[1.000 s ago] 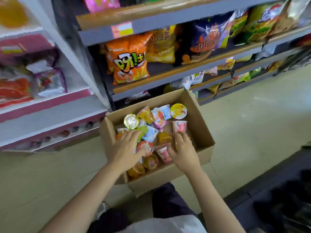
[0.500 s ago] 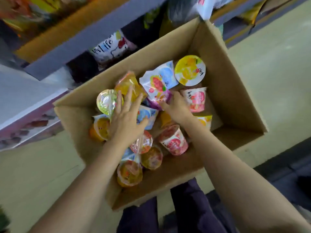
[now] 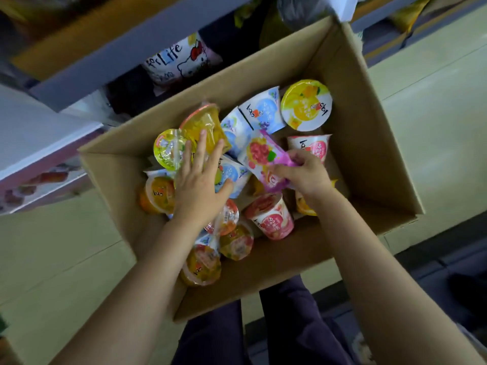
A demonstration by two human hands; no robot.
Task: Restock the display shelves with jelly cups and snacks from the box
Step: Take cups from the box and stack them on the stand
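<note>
Since the earlier view the right hand (image 3: 303, 175) has closed on the pink pouch (image 3: 266, 159) and tipped it up from the pile, while the left hand (image 3: 197, 180) has stayed spread over the cups. The cardboard box (image 3: 369, 143) sits on the floor (image 3: 434, 106) against the lowest display shelf (image 3: 87, 77), its flaps open. The left hand lies flat, fingers straight and fanned, the fingertips (image 3: 202, 134) touching a clear orange jelly cup (image 3: 204, 125) lying on its side beside a green-lidded cup (image 3: 168, 150). The right hand pinches the pouch at its near end, thumb and fingers curled round the film. A yellow-lidded cup (image 3: 306, 104) stands upright in the far right part of the box; a pink cup (image 3: 271, 217) lies tilted near the front wall.

Handling, as judged: the pouch is probably light and limp, with slick film, so a grip across a sealed edge or the full width should hold better than a corner pinch. The cups likely weigh more for their size, with stiff plastic walls but thin foil lids that could puncture; they are best taken round the wall just under the rim, not pressed on the lid. The loose heap may shift as pieces leave it.
</note>
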